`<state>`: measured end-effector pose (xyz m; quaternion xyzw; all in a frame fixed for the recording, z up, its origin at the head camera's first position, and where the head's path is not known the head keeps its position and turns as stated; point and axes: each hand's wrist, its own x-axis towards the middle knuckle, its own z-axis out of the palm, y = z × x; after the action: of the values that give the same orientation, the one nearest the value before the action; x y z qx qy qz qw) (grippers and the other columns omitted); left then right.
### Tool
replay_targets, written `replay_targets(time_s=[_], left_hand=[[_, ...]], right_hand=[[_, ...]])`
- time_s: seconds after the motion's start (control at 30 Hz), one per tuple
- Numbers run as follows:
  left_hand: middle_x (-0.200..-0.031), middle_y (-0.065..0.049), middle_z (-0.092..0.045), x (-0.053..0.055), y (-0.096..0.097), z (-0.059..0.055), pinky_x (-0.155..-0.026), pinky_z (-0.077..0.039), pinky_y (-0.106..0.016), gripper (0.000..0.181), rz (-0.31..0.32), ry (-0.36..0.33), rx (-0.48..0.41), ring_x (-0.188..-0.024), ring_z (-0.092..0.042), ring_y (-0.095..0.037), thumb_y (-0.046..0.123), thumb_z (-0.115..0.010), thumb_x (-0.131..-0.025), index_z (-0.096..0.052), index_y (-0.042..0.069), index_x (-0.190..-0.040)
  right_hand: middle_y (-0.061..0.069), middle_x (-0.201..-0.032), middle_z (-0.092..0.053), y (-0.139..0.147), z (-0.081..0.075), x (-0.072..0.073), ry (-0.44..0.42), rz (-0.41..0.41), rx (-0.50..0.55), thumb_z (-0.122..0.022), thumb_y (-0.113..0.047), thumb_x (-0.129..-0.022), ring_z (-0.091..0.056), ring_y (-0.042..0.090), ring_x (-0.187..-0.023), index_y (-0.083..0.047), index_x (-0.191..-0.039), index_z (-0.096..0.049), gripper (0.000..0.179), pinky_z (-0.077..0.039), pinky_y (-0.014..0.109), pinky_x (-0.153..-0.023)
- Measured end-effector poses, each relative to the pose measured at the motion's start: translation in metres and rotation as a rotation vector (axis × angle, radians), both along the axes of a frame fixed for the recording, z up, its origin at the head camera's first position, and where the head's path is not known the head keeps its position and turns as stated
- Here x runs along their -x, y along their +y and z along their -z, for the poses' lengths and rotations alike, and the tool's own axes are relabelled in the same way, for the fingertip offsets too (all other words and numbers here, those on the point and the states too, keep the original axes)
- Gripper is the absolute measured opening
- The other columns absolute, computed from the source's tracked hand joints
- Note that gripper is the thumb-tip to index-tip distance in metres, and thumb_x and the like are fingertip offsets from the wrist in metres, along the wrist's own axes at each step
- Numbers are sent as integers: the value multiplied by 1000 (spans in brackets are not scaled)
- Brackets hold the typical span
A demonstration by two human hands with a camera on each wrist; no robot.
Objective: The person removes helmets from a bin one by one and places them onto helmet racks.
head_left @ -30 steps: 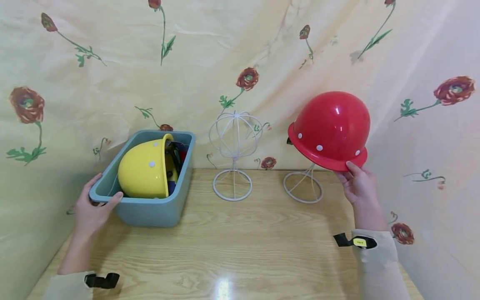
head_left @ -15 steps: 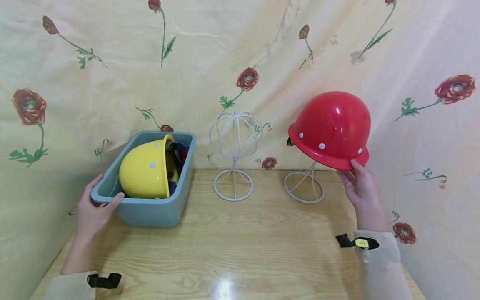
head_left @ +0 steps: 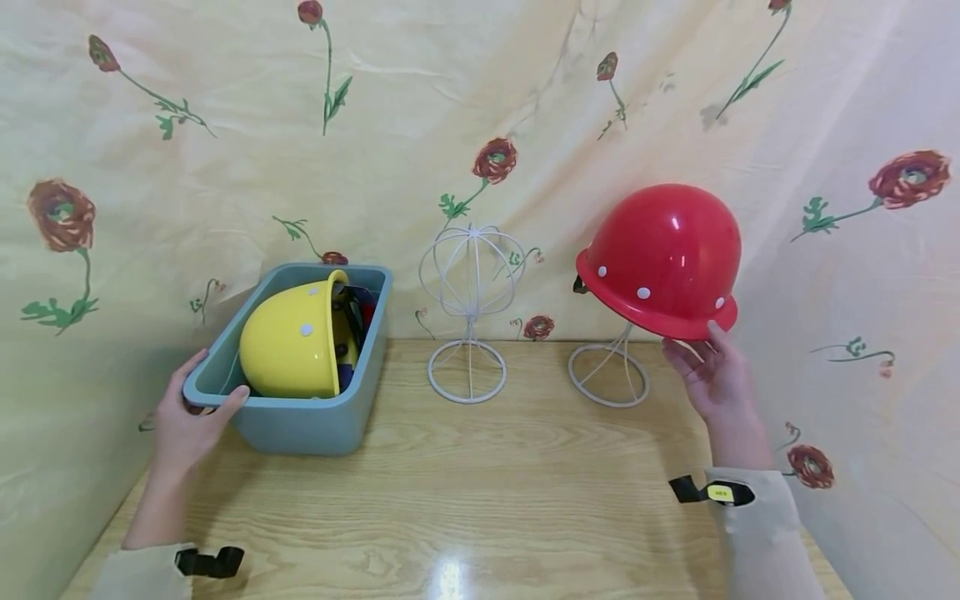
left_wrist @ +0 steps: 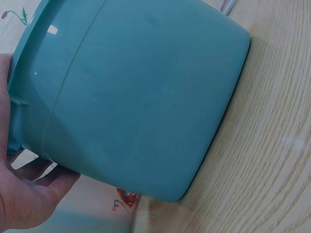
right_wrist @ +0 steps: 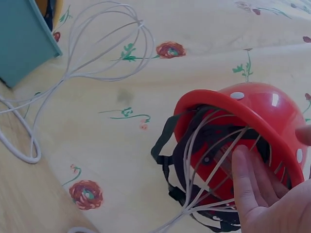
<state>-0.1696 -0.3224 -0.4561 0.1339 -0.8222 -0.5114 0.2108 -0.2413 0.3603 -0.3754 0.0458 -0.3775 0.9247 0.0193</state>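
Note:
In the head view a red hard hat (head_left: pixel 667 258) sits tilted on a white wire stand (head_left: pixel 609 375), whose cage is inside the hat in the right wrist view. My right hand (head_left: pixel 716 383) is at the hat's lower right brim. Its fingers are straight below the opening, and the thumb is by the brim, no longer closed on it. My left hand (head_left: pixel 191 425) grips the near left corner of a blue-green plastic bin (head_left: pixel 296 425), thumb over the rim. A yellow hard hat (head_left: pixel 288 342) lies on its side in the bin, beside darker things I cannot make out.
Between bin and red hat stands another white wire stand (head_left: pixel 470 317), with no hat on it. All of these are on a wood-grain table (head_left: pixel 465 492). Flower-printed cloth (head_left: pixel 397 108) hangs behind and along both sides. A black chin strap (right_wrist: pixel 170 160) dangles from the red hat.
My right hand's grip on the red hat's brim has loosened, and the fingers have spread and drawn slightly down. The hat has barely shifted. My left hand stays on the bin.

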Motion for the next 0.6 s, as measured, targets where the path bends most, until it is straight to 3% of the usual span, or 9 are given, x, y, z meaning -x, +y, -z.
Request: replay_targets(time_s=[0.1,0.23,0.33,0.43,0.6], left_hand=[[-160,-18,-38,-1,1,-1,-79,-39,0,86,3,-1,4,-120,-45,-9,29,-76,-98,-28,25,-169],[-160,-19,-38,-3,2,-3,-79,-38,0,85,2,-3,3,-123,-46,-17,31,-76,-98,-29,27,-169],[-160,-20,-38,-4,3,-4,-78,-38,0,85,2,-3,-1,-125,-46,-21,32,-75,-98,-29,28,-169],[-161,-20,-37,-5,3,-4,-78,-39,0,85,6,0,-7,-125,-46,-20,33,-75,-99,-28,29,-169],[-159,-21,-38,-5,3,-2,-76,-43,0,85,21,18,-10,-116,-46,-3,30,-75,-99,-28,26,-169]], right_hand=[[4,-118,-80,-2,7,0,92,-82,-113,-53,-22,-111,-79,26,-103,-16,-132,-68,26,-62,34,-92],[-1,-115,-80,-9,15,1,205,-101,-445,-49,-13,-112,-80,18,-101,-14,-128,-69,26,-62,29,-90],[-8,-113,-78,-17,18,1,230,-65,-734,-55,-7,-108,-79,11,-98,-9,-129,-65,23,-62,25,-87],[-13,-113,-75,-27,21,1,238,-45,-956,-62,-7,-105,-77,7,-98,2,-135,-59,32,-61,22,-86],[-10,-117,-74,-43,26,-2,228,-41,-1135,-68,-11,-102,-76,7,-102,13,-143,-53,50,-61,23,-86]])
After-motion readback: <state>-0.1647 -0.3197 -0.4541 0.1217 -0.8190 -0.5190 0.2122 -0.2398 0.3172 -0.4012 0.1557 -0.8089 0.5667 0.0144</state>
